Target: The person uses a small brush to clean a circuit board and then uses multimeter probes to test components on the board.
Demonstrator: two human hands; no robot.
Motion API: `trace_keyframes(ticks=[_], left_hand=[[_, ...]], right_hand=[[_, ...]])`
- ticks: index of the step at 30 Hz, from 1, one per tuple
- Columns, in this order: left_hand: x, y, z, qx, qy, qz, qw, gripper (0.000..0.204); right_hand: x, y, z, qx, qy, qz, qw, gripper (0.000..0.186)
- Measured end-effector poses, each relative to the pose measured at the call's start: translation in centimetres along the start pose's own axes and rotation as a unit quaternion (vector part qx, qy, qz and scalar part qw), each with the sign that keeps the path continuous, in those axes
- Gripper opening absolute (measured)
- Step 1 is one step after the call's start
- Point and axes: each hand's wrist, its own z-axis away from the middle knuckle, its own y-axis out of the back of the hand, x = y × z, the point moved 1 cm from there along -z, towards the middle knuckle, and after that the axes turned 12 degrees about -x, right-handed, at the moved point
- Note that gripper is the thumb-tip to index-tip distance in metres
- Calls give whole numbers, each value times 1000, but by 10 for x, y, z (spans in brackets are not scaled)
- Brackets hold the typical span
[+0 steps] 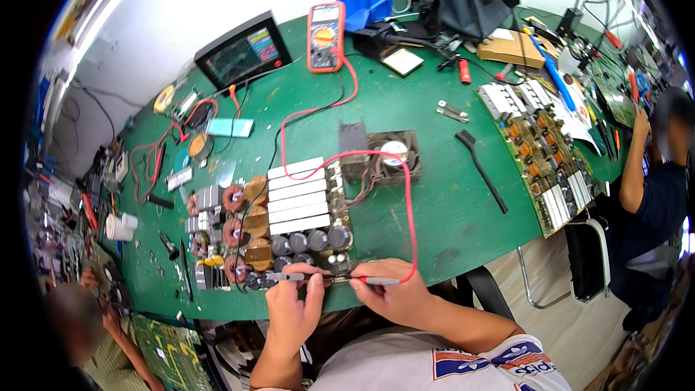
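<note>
A power circuit board lies before me at the table's near edge, with white heat sinks (298, 198), black capacitors (299, 242) and copper toroid coils (233, 232). My left hand (291, 310) pinches a dark grey test probe (285, 276). Between the fingers of my right hand (397, 295) is a red and grey test probe (384, 281). Both probes point inward at the board's near right edge; whether their tips touch it is too small to tell. A red lead loops from the right probe to the orange multimeter (325, 38). A thin black lead crosses the board.
A fan (400, 156) sits behind the board. Right of it lie a black brush (481, 171) and a second large circuit board (543, 152). At the back are a black screen (242, 54) and a blue bin (367, 9). Other people sit at left and right.
</note>
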Motion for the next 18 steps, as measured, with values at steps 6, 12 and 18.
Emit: trace_keyframes(ticks=[6,12,18], left_hand=[[-16,1,5,-17,-21,8,1000,8],[-31,0,11,15,-34,78,996,12],[-40,-4,14,33,-54,128,990,20]], right_hand=[[2,-6,1,28,-18,19,999,12],[7,-14,5,55,-8,14,998,13],[7,-9,2,11,-33,-2,999,17]])
